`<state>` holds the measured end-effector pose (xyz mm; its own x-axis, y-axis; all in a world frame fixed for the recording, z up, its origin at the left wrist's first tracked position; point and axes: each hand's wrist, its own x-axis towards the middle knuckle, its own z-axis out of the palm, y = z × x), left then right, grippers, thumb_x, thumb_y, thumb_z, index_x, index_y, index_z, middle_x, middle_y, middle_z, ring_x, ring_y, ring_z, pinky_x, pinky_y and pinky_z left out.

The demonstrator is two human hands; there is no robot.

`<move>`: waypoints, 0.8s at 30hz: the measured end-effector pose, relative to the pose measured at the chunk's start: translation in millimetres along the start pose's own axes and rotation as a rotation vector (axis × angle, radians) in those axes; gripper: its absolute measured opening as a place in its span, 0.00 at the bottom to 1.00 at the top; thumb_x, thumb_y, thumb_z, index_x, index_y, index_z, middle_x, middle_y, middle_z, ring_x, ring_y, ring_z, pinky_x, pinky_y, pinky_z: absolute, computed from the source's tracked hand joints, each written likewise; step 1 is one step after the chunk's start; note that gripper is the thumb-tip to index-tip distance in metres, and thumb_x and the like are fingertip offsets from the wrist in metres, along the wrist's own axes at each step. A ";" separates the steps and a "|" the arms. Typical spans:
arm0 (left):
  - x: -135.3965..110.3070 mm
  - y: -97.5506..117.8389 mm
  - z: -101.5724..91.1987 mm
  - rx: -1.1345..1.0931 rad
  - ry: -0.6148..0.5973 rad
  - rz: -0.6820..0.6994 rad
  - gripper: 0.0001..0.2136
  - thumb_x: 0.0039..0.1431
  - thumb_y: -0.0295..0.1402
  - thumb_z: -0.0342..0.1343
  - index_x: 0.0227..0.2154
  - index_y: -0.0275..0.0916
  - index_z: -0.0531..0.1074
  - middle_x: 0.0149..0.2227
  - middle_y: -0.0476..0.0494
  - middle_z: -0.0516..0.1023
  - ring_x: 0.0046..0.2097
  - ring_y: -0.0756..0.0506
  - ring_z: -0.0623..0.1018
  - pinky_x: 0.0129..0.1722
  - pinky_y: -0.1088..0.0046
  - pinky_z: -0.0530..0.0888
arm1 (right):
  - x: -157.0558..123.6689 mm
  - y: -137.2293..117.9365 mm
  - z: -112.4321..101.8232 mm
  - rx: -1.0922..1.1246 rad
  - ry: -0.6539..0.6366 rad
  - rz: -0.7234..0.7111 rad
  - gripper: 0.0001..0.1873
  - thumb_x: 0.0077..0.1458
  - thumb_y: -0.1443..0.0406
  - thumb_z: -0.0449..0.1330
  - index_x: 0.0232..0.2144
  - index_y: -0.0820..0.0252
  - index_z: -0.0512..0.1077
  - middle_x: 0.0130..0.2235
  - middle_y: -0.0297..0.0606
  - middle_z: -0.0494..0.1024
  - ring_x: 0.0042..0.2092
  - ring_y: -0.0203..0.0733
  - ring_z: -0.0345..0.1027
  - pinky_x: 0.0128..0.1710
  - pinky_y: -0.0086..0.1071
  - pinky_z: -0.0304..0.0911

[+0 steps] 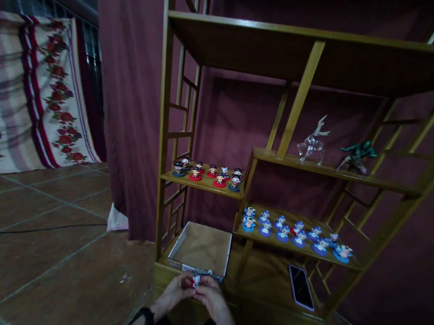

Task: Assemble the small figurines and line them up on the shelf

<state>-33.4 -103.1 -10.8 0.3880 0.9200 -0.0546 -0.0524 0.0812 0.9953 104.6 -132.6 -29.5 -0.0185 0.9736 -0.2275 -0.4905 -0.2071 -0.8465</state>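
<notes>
Between my two hands, low in the middle of the view, is a small red and white figurine [196, 281]. My left hand [178, 289] pinches it from the left, and my right hand [211, 294] grips it from the other side. The fingers hide much of the figurine. Just beyond them, an open shallow cardboard box [201, 246] rests on the lowest shelf. On the small left shelf above stand several figurines with red or dark bases [220, 180]. A longer shelf to the right carries two rows of mostly blue and purple figurines [283, 233].
The wooden shelf unit [316, 34] has slatted sides. A clear deer-like figurine [311, 143] and a dark green figure [360, 154] occupy the upper right shelf. A phone [301, 287] lies low on the right. A purple curtain [130, 91] hangs left; a cable [29, 231] crosses the tiled floor.
</notes>
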 end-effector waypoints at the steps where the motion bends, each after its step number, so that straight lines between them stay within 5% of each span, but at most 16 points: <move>1: -1.6 3.1 -2.8 0.061 0.056 0.015 0.21 0.24 0.40 0.67 0.26 0.37 0.71 0.22 0.51 0.73 0.28 0.48 0.73 0.32 0.72 0.69 | 0.2 0.2 -1.0 0.001 0.010 -0.004 0.14 0.28 0.66 0.65 0.25 0.60 0.70 0.29 0.34 0.74 0.33 0.39 0.68 0.36 0.35 0.63; 4: -4.7 33.4 -12.0 0.302 0.245 0.131 0.16 0.37 0.44 0.60 0.26 0.37 0.72 0.24 0.47 0.74 0.31 0.45 0.74 0.34 0.69 0.70 | 0.1 -0.8 -4.5 -0.001 0.062 -0.011 0.14 0.29 0.65 0.65 0.25 0.60 0.70 0.30 0.34 0.74 0.35 0.39 0.68 0.37 0.35 0.63; 6: -4.1 78.6 -15.2 0.437 0.255 0.280 0.12 0.47 0.42 0.53 0.28 0.38 0.72 0.29 0.45 0.75 0.33 0.45 0.75 0.35 0.70 0.70 | -0.4 -2.1 -6.9 0.010 0.078 -0.002 0.14 0.29 0.65 0.65 0.25 0.60 0.71 0.29 0.35 0.74 0.35 0.40 0.68 0.37 0.36 0.63; 12: 23.3 285.9 -2.4 0.758 0.293 0.855 0.10 0.55 0.33 0.47 0.36 0.39 0.71 0.39 0.44 0.74 0.42 0.47 0.73 0.44 0.71 0.68 | -1.4 -5.6 -10.5 0.026 0.041 -0.007 0.15 0.29 0.64 0.66 0.26 0.59 0.71 0.32 0.35 0.75 0.37 0.41 0.68 0.39 0.36 0.62; 15: 58.1 361.3 8.1 0.888 0.280 0.931 0.11 0.54 0.32 0.47 0.37 0.37 0.71 0.39 0.43 0.74 0.40 0.47 0.73 0.43 0.70 0.69 | -3.3 -9.0 -11.0 0.036 0.037 -0.009 0.15 0.29 0.64 0.67 0.26 0.59 0.72 0.32 0.36 0.75 0.37 0.41 0.68 0.39 0.36 0.62; 19: 115.9 401.9 17.5 1.160 0.191 0.749 0.14 0.48 0.28 0.53 0.41 0.35 0.70 0.40 0.42 0.75 0.40 0.47 0.74 0.40 0.74 0.69 | -7.6 -17.1 -12.6 0.058 0.039 -0.014 0.14 0.31 0.64 0.66 0.27 0.58 0.72 0.32 0.36 0.75 0.37 0.41 0.68 0.39 0.34 0.61; 24: 166.1 407.1 23.5 1.480 0.060 0.487 0.22 0.38 0.29 0.61 0.42 0.33 0.71 0.40 0.41 0.76 0.40 0.45 0.74 0.36 0.78 0.69 | -2.9 -20.5 -19.4 0.079 0.080 0.017 0.15 0.28 0.64 0.68 0.24 0.58 0.71 0.30 0.34 0.76 0.36 0.40 0.69 0.38 0.34 0.62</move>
<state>31.3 73.8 387.2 0.5657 0.7609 0.3179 0.7767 -0.6211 0.1045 131.6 -133.1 -20.9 0.0412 0.9586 -0.2818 -0.5580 -0.2119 -0.8023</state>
